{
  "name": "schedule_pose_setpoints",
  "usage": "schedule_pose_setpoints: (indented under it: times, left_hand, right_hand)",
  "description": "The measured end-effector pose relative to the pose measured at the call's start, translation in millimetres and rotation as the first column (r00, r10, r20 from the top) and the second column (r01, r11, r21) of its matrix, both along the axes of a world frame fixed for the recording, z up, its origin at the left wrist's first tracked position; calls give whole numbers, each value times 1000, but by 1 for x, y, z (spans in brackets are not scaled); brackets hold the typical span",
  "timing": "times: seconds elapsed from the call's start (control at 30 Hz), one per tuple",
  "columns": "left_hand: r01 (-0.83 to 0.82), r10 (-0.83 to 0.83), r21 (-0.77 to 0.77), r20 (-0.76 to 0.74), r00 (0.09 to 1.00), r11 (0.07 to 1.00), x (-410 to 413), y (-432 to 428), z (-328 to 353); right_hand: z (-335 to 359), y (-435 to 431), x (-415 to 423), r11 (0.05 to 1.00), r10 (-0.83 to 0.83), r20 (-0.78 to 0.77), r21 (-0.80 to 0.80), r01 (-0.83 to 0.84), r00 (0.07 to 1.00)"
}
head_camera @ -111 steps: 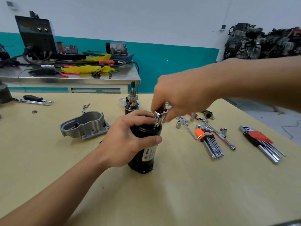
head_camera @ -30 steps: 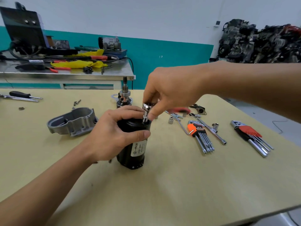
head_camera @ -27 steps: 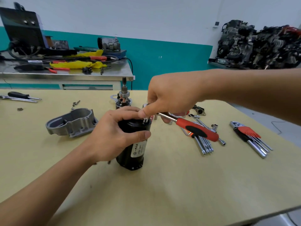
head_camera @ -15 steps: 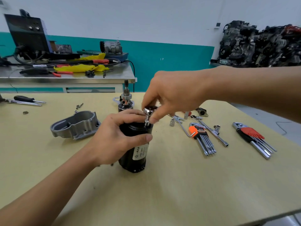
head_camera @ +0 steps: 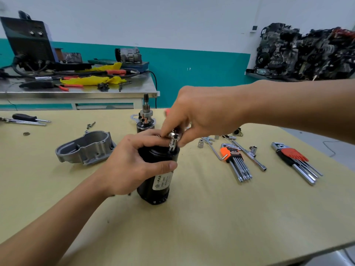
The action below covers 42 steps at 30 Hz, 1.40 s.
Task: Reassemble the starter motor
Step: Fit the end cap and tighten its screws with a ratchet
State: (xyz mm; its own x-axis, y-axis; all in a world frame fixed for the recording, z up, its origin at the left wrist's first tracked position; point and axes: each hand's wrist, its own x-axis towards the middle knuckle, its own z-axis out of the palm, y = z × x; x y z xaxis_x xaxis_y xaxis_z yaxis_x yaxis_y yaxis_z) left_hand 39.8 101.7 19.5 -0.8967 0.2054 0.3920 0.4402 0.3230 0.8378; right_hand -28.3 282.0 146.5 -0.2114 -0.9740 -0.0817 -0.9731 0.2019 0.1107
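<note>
Tabletop (head_camera: pixel 211 217): hands (head_camera: pixel 132 166) (head_camera: pixel 207 114) grip motor (head_camera: pixel 149 192) and, seemingly, socket (head_camera: pixel 173 141).

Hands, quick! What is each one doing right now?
Left hand: closed around the black motor body.
Right hand: pinching the chrome socket tool on top of the motor body.

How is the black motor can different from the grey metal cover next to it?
The black motor body stands upright; the grey cover lies open side up. The left hand grips the black motor body; nobody touches the grey cover. The black motor body is round with a label; the grey cover is a hollow shell. Both sit on the yellow table.
</note>
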Motion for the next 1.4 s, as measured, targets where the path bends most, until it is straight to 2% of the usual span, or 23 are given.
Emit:
schedule_pose_setpoints:
  times: [0.07,0.17,0.3,0.37,0.43,0.5,0.57,0.6,0.67,0.77,0.87,0.93,1.03,1.13,1.2,1.27,1.33,1.37,1.4]
  left_hand:
    - [-38,38,21,-5,999,999,-1,-1,-1]
    - [-48,48,15,-5,999,999,-3,1,-3]
    - [-59,60,9,-20,998,998,-2,5,-4]
    - [-81,81,18,-24,996,997,-2,4,-3]
    - [-92,92,-8,-24,995,996,-2,5,-4]
    - [-100,100,-10,-10,995,995,-3,7,-3]
    - [-73,73,3,4,997,997,-4,6,-2]
    - [-49,49,11,10,999,999,-3,5,-1]
    - [-4,4,21,5,1000,1000,-2,2,0]
    - [43,-43,-18,-38,998,999,0,-2,2]
    - [61,-63,-49,-31,998,997,-2,-4,3]
    - [31,-32,-33,-13,999,999,-2,-5,2]
    - [-46,44,-27,-40,998,999,-2,2,-1]
    - [-52,52,-20,-39,998,998,-1,7,-3]
    - [-52,52,-9,-23,998,999,-2,5,-2]
    - [-7,7,-22,-8,1000,1000,-2,3,2]
    - [89,-90,-48,-4,996,995,0,2,3]
    - [113,-113,-56,-7,994,992,2,2,3]
    - [111,-111,-57,-12,994,992,3,1,2]
  right_hand:
    - [-6,0,1,982,-169,102,-67,176,980]
    - [-17,-1,1,889,-394,214,-158,429,894]
    - [-16,-1,10,885,-436,195,-84,458,879]
    - [-9,3,12,890,-424,271,-52,453,864]
    - [-6,6,12,916,-385,273,-1,401,881]
    - [-6,8,8,974,-228,50,-5,229,972]
    - [-8,9,4,1000,-12,-188,24,17,982]
    - [-9,10,2,998,67,-208,18,-65,976]
    - [-9,11,-1,990,128,-108,-49,-134,986]
    - [-9,10,-6,997,34,55,-67,-30,998]
    - [-9,8,-6,997,-72,-48,19,73,996]
    - [-10,6,-4,981,-193,-64,12,194,979]
    - [-15,-3,0,923,-385,56,13,385,921]
    - [-13,-3,4,897,-441,163,87,432,882]
    - [-8,2,4,924,-379,108,105,369,919]
    - [-5,7,6,987,-129,-88,80,136,988]
    - [-6,14,6,981,171,-284,137,-137,944]
    - [-10,17,5,967,243,-334,159,-200,911]
    - [-12,17,7,969,233,-345,158,-188,909]
